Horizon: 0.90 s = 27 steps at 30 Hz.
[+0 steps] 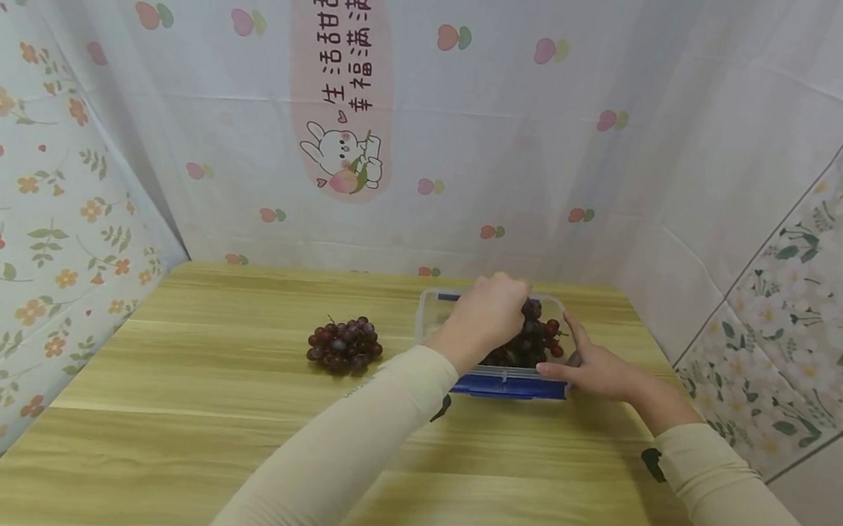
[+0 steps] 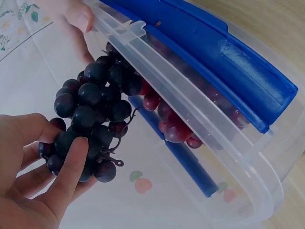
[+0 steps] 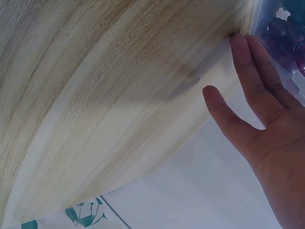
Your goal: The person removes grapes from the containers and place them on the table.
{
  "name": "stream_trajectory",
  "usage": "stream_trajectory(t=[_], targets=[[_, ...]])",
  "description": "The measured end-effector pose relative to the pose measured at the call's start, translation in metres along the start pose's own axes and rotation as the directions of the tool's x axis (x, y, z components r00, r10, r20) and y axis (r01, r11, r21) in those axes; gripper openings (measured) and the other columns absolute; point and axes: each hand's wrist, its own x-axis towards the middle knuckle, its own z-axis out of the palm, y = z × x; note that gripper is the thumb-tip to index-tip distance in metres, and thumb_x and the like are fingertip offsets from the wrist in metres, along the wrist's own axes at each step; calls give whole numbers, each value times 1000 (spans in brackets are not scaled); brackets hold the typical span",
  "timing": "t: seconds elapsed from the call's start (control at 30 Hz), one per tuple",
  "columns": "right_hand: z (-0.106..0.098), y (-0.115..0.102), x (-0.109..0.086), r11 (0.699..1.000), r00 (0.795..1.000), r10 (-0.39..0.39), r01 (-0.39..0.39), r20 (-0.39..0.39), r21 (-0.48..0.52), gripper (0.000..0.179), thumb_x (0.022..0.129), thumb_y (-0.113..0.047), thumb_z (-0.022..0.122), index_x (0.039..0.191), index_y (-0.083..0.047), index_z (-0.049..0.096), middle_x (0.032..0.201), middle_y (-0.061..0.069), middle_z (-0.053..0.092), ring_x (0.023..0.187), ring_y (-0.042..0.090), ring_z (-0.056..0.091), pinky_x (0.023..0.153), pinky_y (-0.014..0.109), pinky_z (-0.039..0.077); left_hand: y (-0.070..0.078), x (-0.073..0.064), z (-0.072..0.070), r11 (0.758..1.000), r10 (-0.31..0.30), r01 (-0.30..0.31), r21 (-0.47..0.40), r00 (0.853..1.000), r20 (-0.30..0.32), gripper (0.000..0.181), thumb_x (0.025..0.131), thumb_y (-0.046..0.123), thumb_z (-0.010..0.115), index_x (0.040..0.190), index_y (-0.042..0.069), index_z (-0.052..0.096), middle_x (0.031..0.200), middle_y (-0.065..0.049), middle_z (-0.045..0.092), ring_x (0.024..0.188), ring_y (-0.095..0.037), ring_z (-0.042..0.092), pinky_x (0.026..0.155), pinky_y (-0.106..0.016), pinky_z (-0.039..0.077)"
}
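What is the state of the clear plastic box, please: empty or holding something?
Holding something: red grapes show inside the box, and the left hand grips dark grapes at its opening.

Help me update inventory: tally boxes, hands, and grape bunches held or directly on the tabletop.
Clear plastic box with blue clasps: 1
Left hand and right hand: 2
Dark-red grape bunch on wooden tabletop: 1
Blackish grape bunch, held: 1
Total: 5

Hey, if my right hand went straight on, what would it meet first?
Likely the clear plastic rectangular box with blue clips; your right hand seems right against its side, though depth is unclear.
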Motion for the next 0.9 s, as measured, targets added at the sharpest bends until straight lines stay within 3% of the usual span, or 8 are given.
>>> stream_trajectory(t=[0.3,0.53,0.77,0.9], targets=[[0,0,0,1000,1000,11,-11,3,3,127,98,-63,68,167,-10,-24,125,23,75,107,26,75,102,56,57,3,0,-10,1000,-21,21,-19,999,-41,20,103,16,68,122,14,74,104,-2,79,86,-18,78,75,-27,64],[0,-1,0,1000,1000,13,-13,10,12,127,98,-62,68,167,-9,-24,124,22,76,104,23,76,104,57,56,4,3,-20,999,-31,30,-26,998,-55,24,104,16,66,127,15,73,112,-1,79,95,-19,78,83,-29,64],[1,0,0,1000,1000,14,-14,12,11,127,98,-62,68,167,-9,-25,121,19,77,102,22,76,103,57,56,4,3,-31,998,-32,28,-49,995,-94,23,105,15,64,126,14,73,108,-1,79,87,-16,77,73,-26,60],[1,1,1,1000,1000,7,-7,11,9,126,99,-61,67,167,-8,-25,123,20,77,104,24,76,104,58,56,4,2,-36,998,-36,29,-61,993,-110,24,104,15,66,127,14,73,112,-1,80,89,-15,77,75,-24,62]])
